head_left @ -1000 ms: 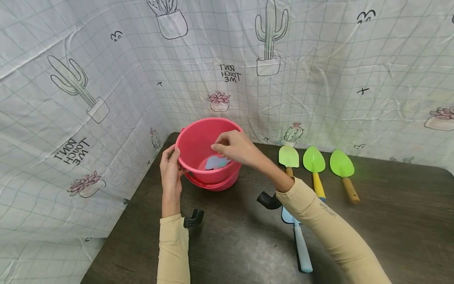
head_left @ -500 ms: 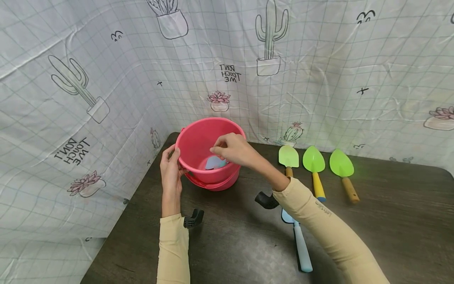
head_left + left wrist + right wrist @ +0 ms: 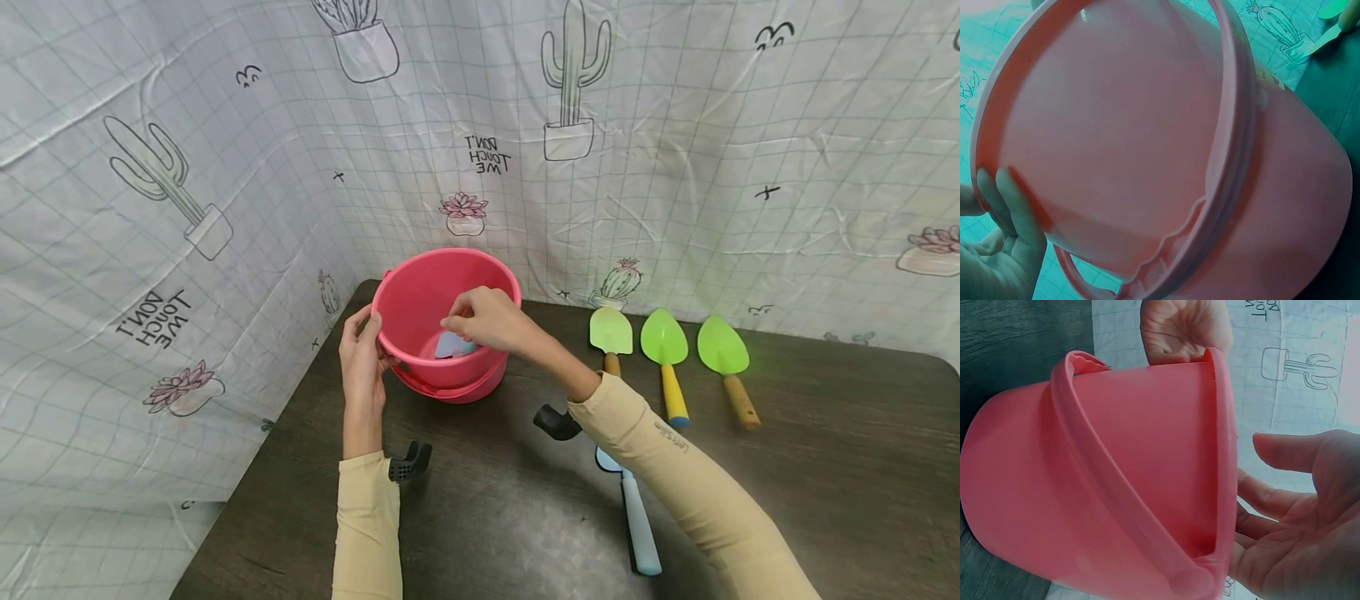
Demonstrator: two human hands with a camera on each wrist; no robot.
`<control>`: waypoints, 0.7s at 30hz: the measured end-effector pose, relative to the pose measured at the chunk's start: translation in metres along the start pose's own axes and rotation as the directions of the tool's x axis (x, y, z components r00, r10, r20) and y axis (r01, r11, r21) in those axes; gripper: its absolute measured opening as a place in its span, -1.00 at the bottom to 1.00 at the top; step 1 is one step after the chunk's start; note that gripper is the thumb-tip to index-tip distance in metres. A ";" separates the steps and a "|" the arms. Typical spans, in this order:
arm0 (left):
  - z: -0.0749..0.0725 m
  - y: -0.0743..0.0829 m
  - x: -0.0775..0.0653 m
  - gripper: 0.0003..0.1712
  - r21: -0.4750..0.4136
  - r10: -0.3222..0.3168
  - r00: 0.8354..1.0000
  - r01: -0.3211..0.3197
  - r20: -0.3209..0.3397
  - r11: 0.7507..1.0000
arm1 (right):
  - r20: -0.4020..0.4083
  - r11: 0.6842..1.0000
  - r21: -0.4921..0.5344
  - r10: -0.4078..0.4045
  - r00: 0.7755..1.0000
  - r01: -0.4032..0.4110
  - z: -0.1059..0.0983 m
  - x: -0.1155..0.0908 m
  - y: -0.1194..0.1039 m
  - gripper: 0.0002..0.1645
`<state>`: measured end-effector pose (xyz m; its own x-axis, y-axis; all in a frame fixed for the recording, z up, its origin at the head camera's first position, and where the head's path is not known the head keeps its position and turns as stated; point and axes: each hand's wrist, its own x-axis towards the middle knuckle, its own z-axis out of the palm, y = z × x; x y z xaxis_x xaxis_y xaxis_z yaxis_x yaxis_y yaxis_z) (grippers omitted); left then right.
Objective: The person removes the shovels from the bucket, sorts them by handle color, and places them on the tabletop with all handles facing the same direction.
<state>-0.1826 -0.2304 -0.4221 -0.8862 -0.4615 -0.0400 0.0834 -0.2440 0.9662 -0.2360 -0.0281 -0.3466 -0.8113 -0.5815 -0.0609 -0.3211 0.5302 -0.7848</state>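
A pink bucket (image 3: 420,304) stands at the back left of the table, its mouth tilted toward me in the head view. My left hand (image 3: 360,358) grips its left rim; the left wrist view shows fingers (image 3: 1019,206) over the rim. Inside lies a pale blue flat piece (image 3: 452,344) like a trowel blade, partly covered by my right hand (image 3: 487,321), which reaches over the mouth. In the right wrist view the thumb (image 3: 1288,452) is straight and apart from the loosely bent fingers, with no object seen between them. Some fingertips are hidden behind the rim.
Right of the bucket lie a pale green trowel (image 3: 611,331), a yellow-handled trowel (image 3: 664,337) and a wood-handled green trowel (image 3: 723,344). Nearer, a light blue trowel (image 3: 640,525) lies partly under the right sleeve (image 3: 667,467). A printed curtain (image 3: 675,167) hangs behind the dark table (image 3: 510,508).
My right hand has shifted slightly left and down over the bucket mouth, covering more of the blue piece. The left hand keeps its grip on the rim; the bucket stays put.
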 end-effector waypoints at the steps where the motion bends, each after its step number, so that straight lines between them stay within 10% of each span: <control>1: 0.000 0.000 0.000 -0.55 0.000 0.001 1.000 -0.001 -0.001 1.000 | 0.001 1.000 -0.004 0.000 1.000 0.000 0.000 0.001 0.000 -0.71; 21: 0.000 -0.001 -0.001 -0.54 -0.020 0.015 1.000 -0.014 0.009 1.000 | 0.015 0.992 -0.128 -0.023 1.000 0.025 0.008 0.013 0.006 -0.72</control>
<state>-0.1822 -0.2294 -0.4233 -0.8892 -0.4569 -0.0235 0.1052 -0.2541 0.9614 -0.2446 -0.0379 -0.3567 -0.7964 -0.6025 -0.0519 -0.4007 0.5900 -0.7010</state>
